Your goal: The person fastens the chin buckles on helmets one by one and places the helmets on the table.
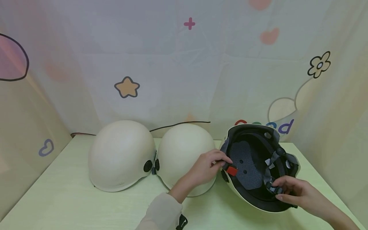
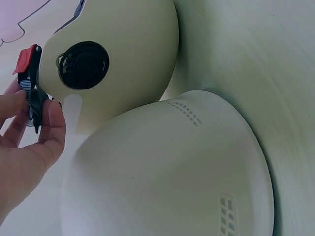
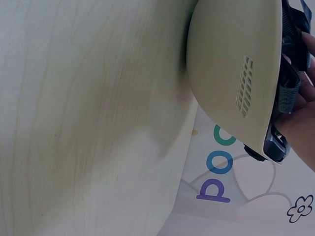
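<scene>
Where the tipped helmet [image 1: 253, 169] lies: at the right of the table [image 1: 72, 207], its hollow turned toward the person, its dark padding [image 1: 244, 182] showing.
Left hand [image 1: 208, 165]: grasping; thumb and fingers pinch a black buckle [image 1: 232, 170] with a red tab, just at the helmet's left rim.
Right hand [image 1: 299, 192]: grasping too; thumb and fingers pinch a dark strap fitting [image 1: 278, 190] near the right side of the rim, though its exact kind is hard to tell, as the right wrist view cuts off most of the hand.
Middle helmet [image 1: 185, 148]: dome up, partly behind the left hand and forearm.
Left helmet [image 1: 120, 156]: dome up, just beside the middle one, a black disc [image 1: 148, 166] on its side.
Backdrop [image 1: 161, 64]: pale cloth printed with a star [image 1: 127, 87], hearts and a flower [image 1: 319, 65].
</scene>
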Tool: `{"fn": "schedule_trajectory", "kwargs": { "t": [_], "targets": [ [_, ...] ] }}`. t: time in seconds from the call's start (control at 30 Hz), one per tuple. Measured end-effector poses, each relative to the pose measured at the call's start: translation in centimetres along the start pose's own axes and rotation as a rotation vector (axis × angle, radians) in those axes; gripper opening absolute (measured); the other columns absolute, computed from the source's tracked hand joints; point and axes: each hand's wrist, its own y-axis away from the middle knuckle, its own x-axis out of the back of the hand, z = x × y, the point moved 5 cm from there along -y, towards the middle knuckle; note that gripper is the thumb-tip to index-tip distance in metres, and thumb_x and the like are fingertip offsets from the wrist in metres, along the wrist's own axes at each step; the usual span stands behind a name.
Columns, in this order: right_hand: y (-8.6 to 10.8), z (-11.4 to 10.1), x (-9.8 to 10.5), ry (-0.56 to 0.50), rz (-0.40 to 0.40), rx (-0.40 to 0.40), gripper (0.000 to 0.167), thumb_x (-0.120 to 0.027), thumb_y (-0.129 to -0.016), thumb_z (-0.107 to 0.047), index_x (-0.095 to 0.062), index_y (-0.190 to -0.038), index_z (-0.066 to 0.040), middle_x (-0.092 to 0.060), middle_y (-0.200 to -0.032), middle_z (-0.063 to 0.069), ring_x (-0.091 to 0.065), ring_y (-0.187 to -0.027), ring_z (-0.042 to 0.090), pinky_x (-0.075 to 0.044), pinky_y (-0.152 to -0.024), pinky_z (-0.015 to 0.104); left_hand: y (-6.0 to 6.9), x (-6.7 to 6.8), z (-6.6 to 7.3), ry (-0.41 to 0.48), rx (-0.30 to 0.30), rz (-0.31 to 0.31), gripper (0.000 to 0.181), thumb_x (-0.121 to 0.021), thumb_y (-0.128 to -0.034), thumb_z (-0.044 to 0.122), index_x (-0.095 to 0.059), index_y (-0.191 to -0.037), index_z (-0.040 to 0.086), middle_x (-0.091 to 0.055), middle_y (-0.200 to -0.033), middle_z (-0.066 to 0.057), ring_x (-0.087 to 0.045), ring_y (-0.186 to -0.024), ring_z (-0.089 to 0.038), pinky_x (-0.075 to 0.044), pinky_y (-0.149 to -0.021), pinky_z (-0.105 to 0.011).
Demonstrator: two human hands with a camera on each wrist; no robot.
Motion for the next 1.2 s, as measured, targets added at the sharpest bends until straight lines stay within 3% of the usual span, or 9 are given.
{"fn": "schedule_trajectory", "kwargs": {
  "t": [0.2, 0.37, 0.63, 0.9, 1.2],
  "targets": [
    [0.0, 0.0, 0.0, 0.002, -0.004, -0.003, 0.038, -0.056, -0.08, 0.016, -0.057, -0.11, -0.008, -0.058, -0.088, -0.001, -0.054, -0.072, 0.013, -0.046, -0.052, 0.028, 0.5, -0.5, -0.2, 0.033, 0.064, -0.087, 0.022, -0.061, -0.0857, 0.0, -0.066, -0.107, 0.004, -0.053, -0.113, -0.004, -0.052, -0.089, -0.008, -0.045, -0.07, -0.013],
    [0.0, -0.1, 0.0, 0.001, 0.0, 0.004, 0.039, -0.056, -0.08, 0.017, -0.057, -0.11, -0.008, -0.059, -0.09, -0.002, -0.055, -0.072, 0.013, -0.047, -0.053, 0.027, 0.6, -0.6, -0.2, 0.078, 0.066, -0.107, 0.027, -0.069, -0.079, -0.001, -0.066, -0.106, 0.001, -0.052, -0.113, -0.005, -0.053, -0.09, -0.007, -0.047, -0.069, -0.013],
    [-0.3, -0.7, -0.1, 0.078, 0.063, -0.014, 0.038, -0.06, -0.078, 0.015, -0.058, -0.108, -0.008, -0.059, -0.093, -0.004, -0.056, -0.072, 0.011, -0.048, -0.054, 0.025, 0.6, -0.8, -0.3, 0.042, 0.025, -0.106, 0.028, -0.07, -0.0773, -0.001, -0.066, -0.105, 0.002, -0.052, -0.111, -0.005, -0.052, -0.09, -0.01, -0.046, -0.066, -0.012],
    [-1.7, -2.7, -0.8, 0.164, 0.142, 0.05, 0.038, -0.063, -0.075, 0.017, -0.06, -0.107, -0.004, -0.059, -0.094, -0.004, -0.056, -0.071, 0.01, -0.047, -0.056, 0.021, 0.6, -1.0, -0.2, -0.001, 0.001, -0.088, 0.028, -0.07, -0.0786, 0.003, -0.066, -0.107, 0.005, -0.051, -0.11, -0.005, -0.052, -0.082, -0.01, -0.045, -0.065, -0.011],
    [-3.6, -5.4, -2.0, 0.227, 0.216, 0.09, 0.04, -0.064, -0.073, 0.017, -0.059, -0.108, -0.001, -0.058, -0.093, -0.004, -0.053, -0.069, 0.01, -0.045, -0.056, 0.02, 0.7, -1.1, -0.2, -0.06, -0.007, -0.049, 0.028, -0.069, -0.0797, 0.004, -0.065, -0.107, 0.008, -0.055, -0.116, -0.003, -0.056, -0.087, -0.011, -0.046, -0.071, -0.014]
  ]
}}
